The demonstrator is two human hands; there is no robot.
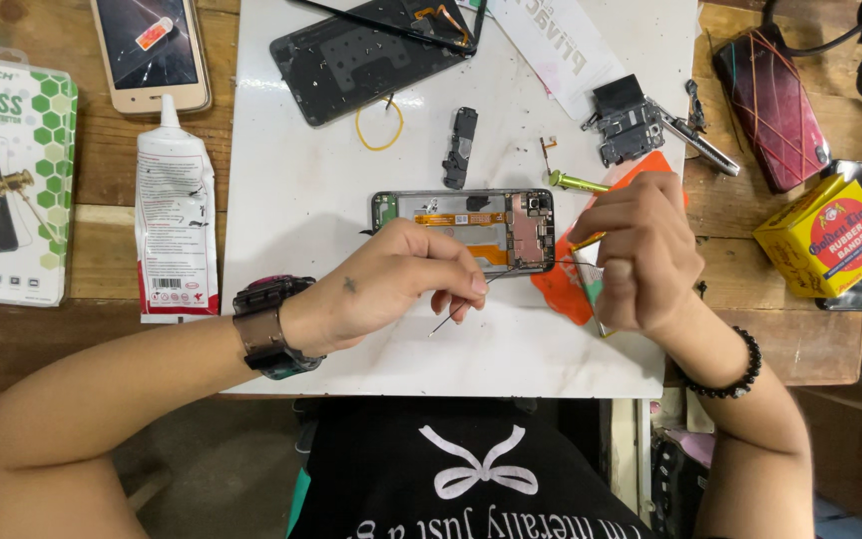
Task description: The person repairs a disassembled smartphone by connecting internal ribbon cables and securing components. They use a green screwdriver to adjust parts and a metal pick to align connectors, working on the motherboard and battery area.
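An opened phone frame [471, 222] with orange flex cables and a small circuit board lies on a white mat [291, 200]. My left hand [401, 284] rests over the frame's lower left part and pinches a thin dark wire [451, 317] that runs toward the board. My right hand [641, 255] is closed at the frame's right end, holding a small yellow-handled tool [585, 241] with its tip by the board. An orange plastic piece [563, 289] lies under that hand.
On the mat lie a black phone back cover [361, 60], a yellow rubber band [379, 128], a black speaker part [461, 147], a green screwdriver [576, 183] and a camera module [626, 125]. A glue tube [177, 210], gold phone [149, 50], screen-protector box [7, 180], red phone [772, 105] and yellow box [825, 238] sit around it.
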